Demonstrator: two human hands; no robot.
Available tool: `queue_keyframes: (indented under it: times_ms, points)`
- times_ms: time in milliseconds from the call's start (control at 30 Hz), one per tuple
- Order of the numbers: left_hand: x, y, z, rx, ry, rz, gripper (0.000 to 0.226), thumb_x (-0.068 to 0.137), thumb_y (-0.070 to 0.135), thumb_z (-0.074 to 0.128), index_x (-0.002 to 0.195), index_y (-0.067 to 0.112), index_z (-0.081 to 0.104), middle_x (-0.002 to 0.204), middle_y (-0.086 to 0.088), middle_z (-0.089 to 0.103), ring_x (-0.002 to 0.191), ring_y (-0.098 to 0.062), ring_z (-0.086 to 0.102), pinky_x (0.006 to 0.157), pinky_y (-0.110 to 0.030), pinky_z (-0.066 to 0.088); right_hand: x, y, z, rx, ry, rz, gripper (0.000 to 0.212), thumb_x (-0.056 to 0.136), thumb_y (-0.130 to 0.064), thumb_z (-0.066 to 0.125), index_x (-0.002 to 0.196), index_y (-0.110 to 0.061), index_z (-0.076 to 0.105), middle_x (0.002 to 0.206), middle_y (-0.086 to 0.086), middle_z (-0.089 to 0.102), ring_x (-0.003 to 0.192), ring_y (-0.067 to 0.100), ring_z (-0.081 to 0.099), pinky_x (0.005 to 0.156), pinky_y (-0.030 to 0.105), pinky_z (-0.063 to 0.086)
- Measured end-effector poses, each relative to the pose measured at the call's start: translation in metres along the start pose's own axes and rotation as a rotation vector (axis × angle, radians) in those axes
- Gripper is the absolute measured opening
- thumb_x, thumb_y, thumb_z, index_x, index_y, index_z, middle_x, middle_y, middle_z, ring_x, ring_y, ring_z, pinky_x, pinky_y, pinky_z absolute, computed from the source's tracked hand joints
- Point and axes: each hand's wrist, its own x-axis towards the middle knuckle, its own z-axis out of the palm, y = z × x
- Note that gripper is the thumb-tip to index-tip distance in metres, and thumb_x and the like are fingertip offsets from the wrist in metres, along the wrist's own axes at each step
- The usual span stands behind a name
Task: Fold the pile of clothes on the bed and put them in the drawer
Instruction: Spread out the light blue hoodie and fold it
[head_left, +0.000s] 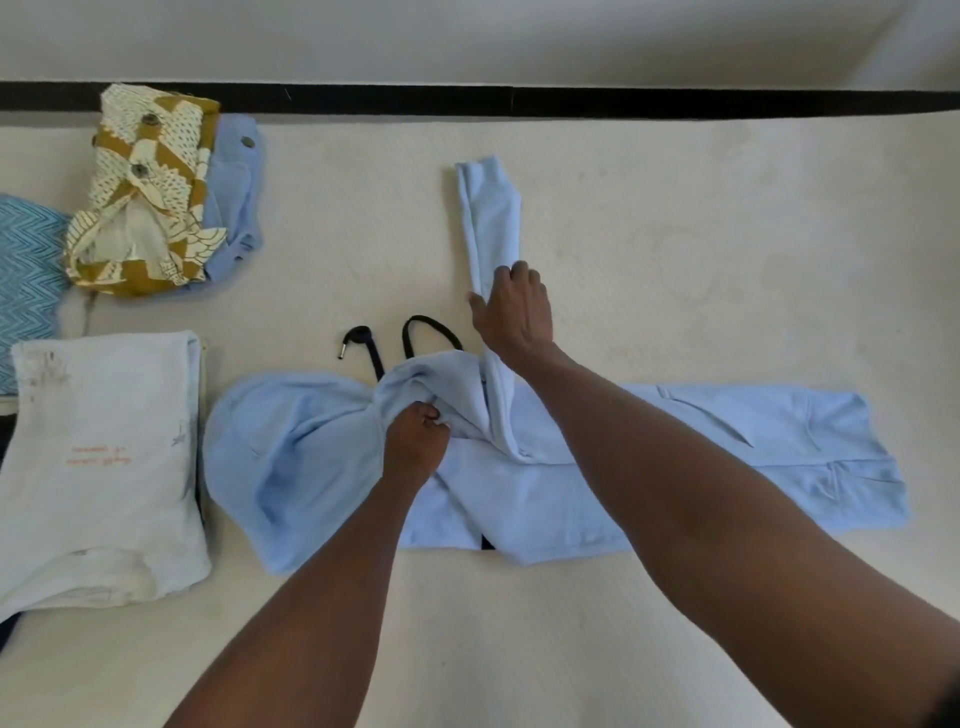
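- Both forearms reach in from the near edge over the cream bed (675, 208), the nearest things in view.
- The left hand (415, 441) sits at the neck of a pale blue hoodie (649, 467); its grip is closed, fingers curled into a bunch of the fabric just below the collar.
- The right hand (514, 312) lies farther out on the hoodie's sleeve (491, 218); thumb and fingers curve around the sleeve, so this grip holds it too.
- The sleeve runs straight away from the body of the hoodie toward the far side of the bed, its cuff at the far end.
- The hoodie lies spread flat across the middle of the bed, hood (270, 467) to the left, hem and pocket to the right.
- Two black drawstrings (431, 332) poke out past the collar; one ends in a metal tip.
- A folded white garment (104, 467) with small orange lettering lies just left of the hood.
- Farther back on the left, a folded mustard-and-cream patterned shirt (150, 192) with buttons rests on a folded blue garment (234, 176).
- A blue zigzag-patterned cloth (26, 265) shows at the left edge.
- A dark strip (571, 101) runs along the far edge of the bed, with a pale wall behind it.
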Motion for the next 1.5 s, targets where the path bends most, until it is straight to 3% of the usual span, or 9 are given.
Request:
queue_keyframes:
  times_ms: [167, 367, 600, 800, 867, 933, 1067, 1200, 1500]
  points:
    - [0.003, -0.01, 0.004, -0.081, 0.001, 0.011, 0.017, 0.091, 0.006, 0.061, 0.105, -0.003, 0.064, 0.108, -0.018, 0.066, 0.105, -0.03, 0.06, 0.085, -0.025, 0.041, 0.026, -0.006, 0.018, -0.169, -0.143, 0.063, 0.027, 0.091, -0.011, 0.053, 0.116, -0.002, 0.057, 0.115, 0.015, 0.059, 0.106, 0.033, 0.058, 0.086, 0.037, 0.044]
    - [0.006, -0.009, -0.017, -0.407, -0.149, -0.14, 0.028, 0.096, 0.011, 0.057, 0.122, 0.005, 0.062, 0.119, -0.01, 0.065, 0.105, -0.022, 0.062, 0.086, -0.03, 0.049, 0.025, -0.017, -0.007, 0.659, 0.051, 0.407, 0.02, 0.085, 0.002, 0.043, 0.07, -0.01, 0.046, 0.069, 0.002, 0.048, 0.062, 0.017, 0.045, 0.052, 0.026, 0.032]
    - [-0.032, -0.012, -0.076, -1.21, -0.162, -0.392, 0.054, 0.101, 0.052, 0.041, 0.101, 0.004, 0.065, 0.098, -0.016, 0.072, 0.09, -0.028, 0.07, 0.076, -0.043, 0.056, -0.065, -0.044, -0.079, 1.028, -0.206, 0.113, 0.021, 0.07, 0.006, 0.056, 0.063, -0.014, 0.056, 0.067, 0.004, 0.052, 0.066, 0.014, 0.049, 0.061, 0.025, 0.038]
    - [-0.136, -0.047, -0.091, -1.285, -0.146, -0.29, 0.042, 0.097, 0.03, 0.057, 0.129, 0.002, 0.058, 0.126, -0.016, 0.063, 0.112, -0.033, 0.062, 0.08, -0.035, 0.058, -0.25, -0.031, -0.08, 0.556, -0.873, -0.428, 0.028, 0.074, 0.021, 0.054, 0.081, 0.002, 0.073, 0.084, 0.008, 0.07, 0.068, -0.008, 0.057, 0.072, 0.003, 0.041]
    - [-0.164, -0.069, -0.075, -1.381, 0.22, -0.14, 0.034, 0.102, 0.017, 0.038, 0.096, 0.0, 0.067, 0.118, -0.017, 0.065, 0.106, -0.031, 0.065, 0.083, -0.027, 0.053, -0.306, -0.015, -0.057, 0.271, -1.062, -0.581, 0.028, 0.076, 0.016, 0.051, 0.084, 0.003, 0.075, 0.094, 0.013, 0.075, 0.08, 0.001, 0.061, 0.074, 0.006, 0.042]
    - [-0.2, -0.089, -0.05, -1.069, 0.323, -0.383, 0.046, 0.093, 0.034, 0.049, 0.063, 0.002, 0.064, 0.071, -0.014, 0.069, 0.063, -0.024, 0.066, 0.066, -0.033, 0.058, -0.346, -0.002, -0.038, 0.019, -1.156, -0.63, 0.033, 0.081, 0.009, 0.048, 0.093, -0.002, 0.077, 0.105, 0.012, 0.073, 0.094, 0.019, 0.063, 0.077, 0.016, 0.041]
    - [-0.229, -0.12, -0.033, -0.723, -0.379, -0.569, 0.017, 0.089, 0.02, 0.067, 0.086, 0.004, 0.07, 0.084, -0.011, 0.073, 0.075, -0.022, 0.068, 0.076, -0.035, 0.056, -0.376, 0.017, -0.014, 0.112, -0.865, -0.428, 0.039, 0.081, 0.009, 0.047, 0.101, -0.005, 0.076, 0.113, 0.012, 0.07, 0.106, 0.027, 0.063, 0.092, 0.028, 0.046]
    - [-0.226, -0.123, -0.018, -0.569, 0.006, -0.367, 0.011, 0.086, 0.018, 0.067, 0.077, 0.013, 0.066, 0.083, -0.012, 0.07, 0.067, -0.022, 0.063, 0.067, -0.032, 0.051, -0.364, 0.039, -0.005, 0.454, -0.16, 0.305, 0.02, 0.081, -0.002, 0.053, 0.094, -0.003, 0.068, 0.1, 0.012, 0.068, 0.094, 0.027, 0.061, 0.073, 0.03, 0.042]
    - [-0.104, -0.042, -0.044, -0.61, 0.236, -0.135, 0.023, 0.085, 0.031, 0.067, 0.068, 0.019, 0.058, 0.073, 0.0, 0.064, 0.074, -0.022, 0.062, 0.073, -0.033, 0.052, -0.281, 0.042, 0.004, 0.674, 0.091, 0.655, 0.035, 0.096, -0.026, 0.059, 0.12, -0.002, 0.05, 0.115, 0.012, 0.059, 0.108, 0.03, 0.058, 0.079, 0.028, 0.038]
